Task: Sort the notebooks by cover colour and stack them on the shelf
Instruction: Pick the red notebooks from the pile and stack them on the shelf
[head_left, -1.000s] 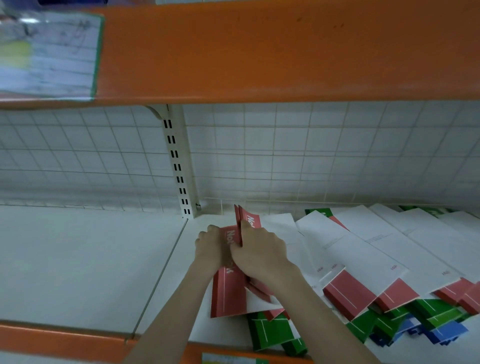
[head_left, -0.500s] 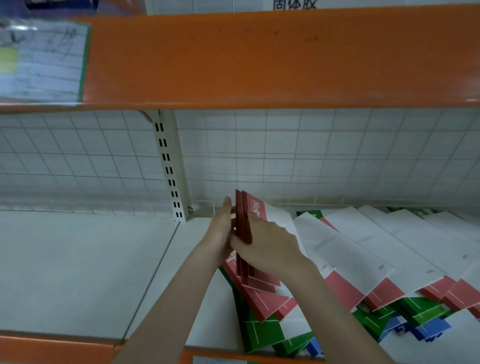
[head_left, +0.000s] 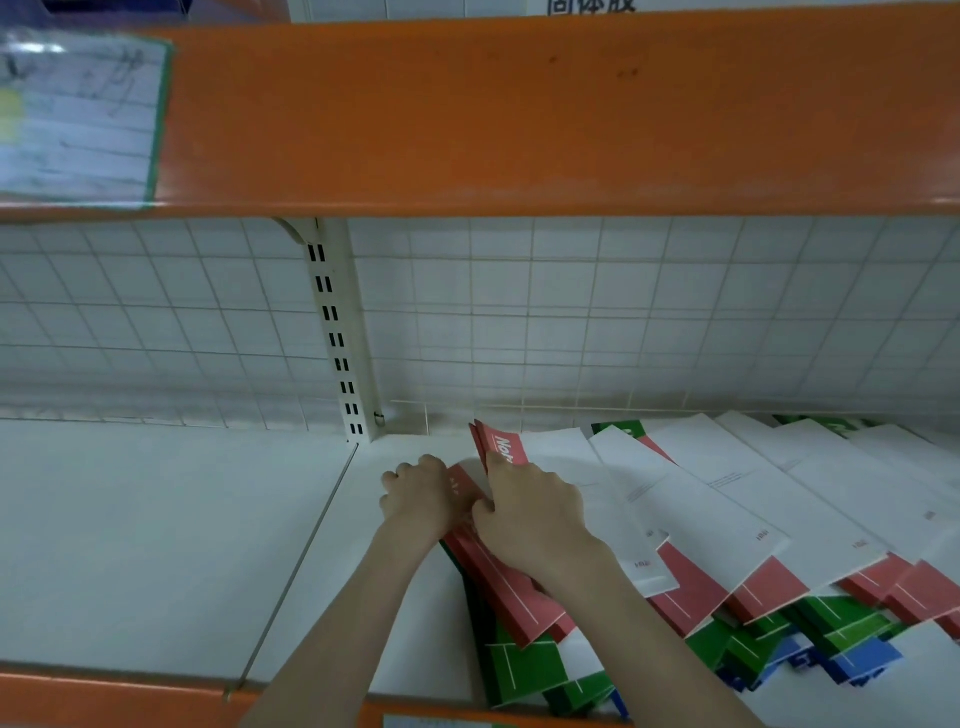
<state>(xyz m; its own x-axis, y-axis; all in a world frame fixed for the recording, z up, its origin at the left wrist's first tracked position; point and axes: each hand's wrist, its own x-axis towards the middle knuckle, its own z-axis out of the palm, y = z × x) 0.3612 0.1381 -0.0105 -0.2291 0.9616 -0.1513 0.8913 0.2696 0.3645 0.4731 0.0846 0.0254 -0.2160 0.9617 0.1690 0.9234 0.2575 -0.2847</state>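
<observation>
A bundle of red notebooks stands on edge on the white shelf, leaning over a spread pile. My left hand grips the bundle from its left side, fingers curled over the top edge. My right hand grips it from the right, thumb on the red cover. To the right, red-and-white notebooks fan out in overlapping rows. Green notebooks and blue notebooks lie beneath them near the front edge.
An orange shelf beam runs overhead with a paper label at its left. A white slotted upright and wire grid back panel close the rear. An orange lip edges the shelf front.
The red bundle has tipped from more upright to leaning low over the pile. Both hands dropped with it, and my left hand went from flat against the covers to curled over them.
</observation>
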